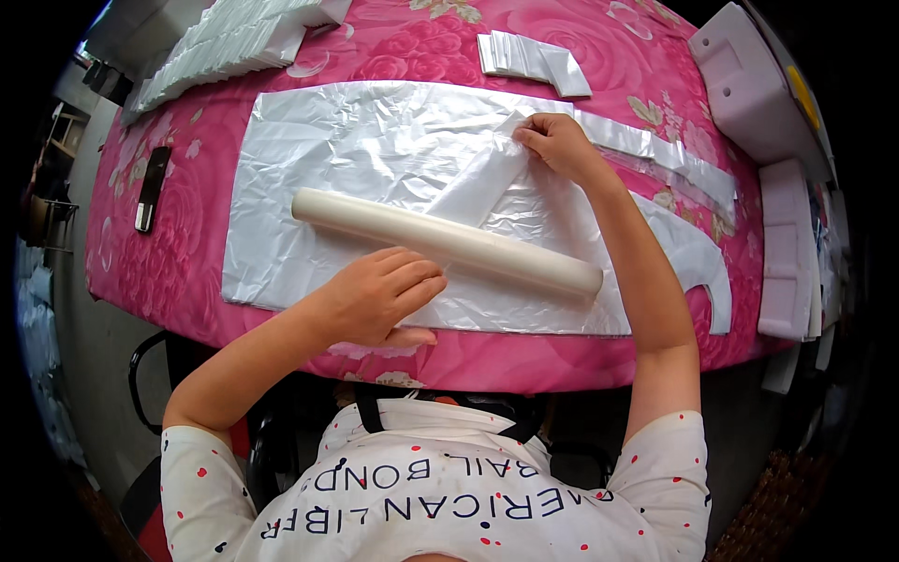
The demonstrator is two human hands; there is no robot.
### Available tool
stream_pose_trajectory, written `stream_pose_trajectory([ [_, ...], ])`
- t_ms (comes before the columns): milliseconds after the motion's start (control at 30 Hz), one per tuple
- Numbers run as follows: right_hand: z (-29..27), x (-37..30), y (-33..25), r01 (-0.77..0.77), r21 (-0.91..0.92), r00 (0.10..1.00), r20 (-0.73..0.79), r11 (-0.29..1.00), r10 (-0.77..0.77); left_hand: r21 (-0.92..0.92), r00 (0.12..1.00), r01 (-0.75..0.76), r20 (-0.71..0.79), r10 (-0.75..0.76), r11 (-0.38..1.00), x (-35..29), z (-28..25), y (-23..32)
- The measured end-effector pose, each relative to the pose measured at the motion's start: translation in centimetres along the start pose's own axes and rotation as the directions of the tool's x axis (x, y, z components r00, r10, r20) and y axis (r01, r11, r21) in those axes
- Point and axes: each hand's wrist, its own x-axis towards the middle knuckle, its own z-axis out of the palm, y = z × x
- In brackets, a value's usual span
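Observation:
A flat layer of thin, shiny white plastic bags lies across the table, with a rounded handle cutout at its right end. My right hand pinches a folded-over strip of this plastic near the far edge, between thumb and fingers. A smooth off-white cylinder rests on top of the plastic, slanting from upper left to lower right. Just on the near side of the cylinder is my left hand, its fingers bent and its thumb apart. I see nothing held in it.
A pink flowered cloth covers the table. Folded white plastic is piled in a large stack at far left, a small stack at the back and a row at right. A black stapler-like object lies left; foam boxes stand right.

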Motion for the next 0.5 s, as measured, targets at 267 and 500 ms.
stream_pose_trajectory([
  [267, -0.1, 0.4, -0.2, -0.099, 0.086, 0.986, -0.126, 0.991, 0.110, 0.085, 0.967, 0.122, 0.216, -0.137, 0.989, -2.2, 2.8, 1.2],
  [500, 4.9, -10.9, -4.2, 0.386, -0.365, 0.907, -0.015, 0.847, -0.420, 0.106, 0.952, 0.278, 0.104, -0.288, 0.955, -1.8, 5.2, 5.2],
])
